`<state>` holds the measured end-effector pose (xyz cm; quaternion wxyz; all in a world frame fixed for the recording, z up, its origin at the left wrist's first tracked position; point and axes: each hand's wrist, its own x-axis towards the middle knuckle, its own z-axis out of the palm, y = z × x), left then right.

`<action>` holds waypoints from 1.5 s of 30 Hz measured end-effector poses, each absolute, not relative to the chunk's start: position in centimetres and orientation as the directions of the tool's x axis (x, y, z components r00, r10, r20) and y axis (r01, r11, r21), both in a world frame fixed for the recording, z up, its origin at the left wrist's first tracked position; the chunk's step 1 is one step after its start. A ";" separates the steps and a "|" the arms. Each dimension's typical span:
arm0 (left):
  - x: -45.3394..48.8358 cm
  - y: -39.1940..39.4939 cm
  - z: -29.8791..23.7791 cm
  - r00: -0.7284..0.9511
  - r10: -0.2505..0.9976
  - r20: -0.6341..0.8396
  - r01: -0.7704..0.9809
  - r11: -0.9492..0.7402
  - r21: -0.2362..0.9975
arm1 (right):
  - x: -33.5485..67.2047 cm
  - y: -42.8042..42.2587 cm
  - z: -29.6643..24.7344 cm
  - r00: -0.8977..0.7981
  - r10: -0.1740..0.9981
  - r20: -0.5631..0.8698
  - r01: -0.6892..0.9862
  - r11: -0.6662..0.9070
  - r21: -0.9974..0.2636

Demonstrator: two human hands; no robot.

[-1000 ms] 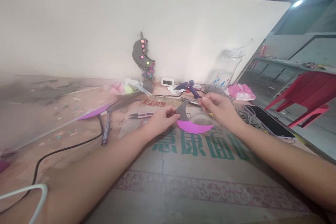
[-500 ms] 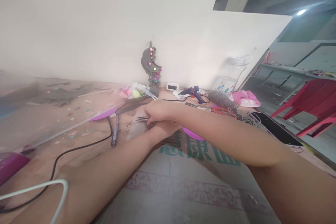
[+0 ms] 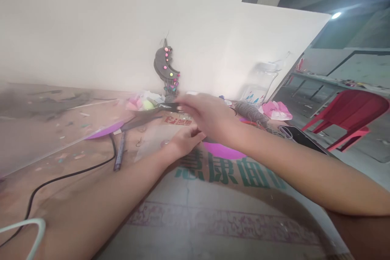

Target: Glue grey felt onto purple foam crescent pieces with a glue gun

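Note:
My left hand (image 3: 185, 140) rests low over the printed sheet (image 3: 189, 195), fingers curled and pressed together; what they pinch, if anything, is hidden. Above it and to its right is my right hand (image 3: 207, 113), blurred, with fingers closed. A slim dark thing (image 3: 171, 107) shows at its fingertips, too smeared to name. Just right of my left hand a flat purple piece (image 3: 225, 150) lies on the sheet, partly under my right forearm. Behind my hands, a grey crescent moon ornament (image 3: 163, 65) with coloured balls is against the wall.
A bowl of coloured pompoms (image 3: 143, 103) stands behind the hands. Leftward are a pen (image 3: 120, 152), a black cable (image 3: 67, 174) and scattered scraps. Grey yarn (image 3: 251, 111), a pink bag (image 3: 277, 110), a clear bottle (image 3: 262, 83) and a phone (image 3: 304, 140) lie to the right.
My right hand has lifted up and right, away from my left hand, which it crossed over before. The metal points that stuck out of it are no longer clearly seen. The view has shifted right.

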<state>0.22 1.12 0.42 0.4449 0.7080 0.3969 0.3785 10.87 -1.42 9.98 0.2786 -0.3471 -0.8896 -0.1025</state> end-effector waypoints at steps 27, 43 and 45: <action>-0.7 -0.5 1.2 0.521 0.853 0.038 0.185 -0.156 0.970 | 23.8 -2.1 1.1 -0.672 0.482 0.562 0.651 0.747 0.138; -0.8 -0.3 1.2 0.536 0.844 0.039 0.257 -0.207 0.944 | 23.4 -2.1 1.0 -0.678 0.521 0.519 0.655 0.749 0.103; -0.8 -0.2 1.2 0.538 0.842 0.037 0.257 -0.205 0.945 | 23.4 -2.0 1.0 -0.681 0.519 0.516 0.646 0.759 0.089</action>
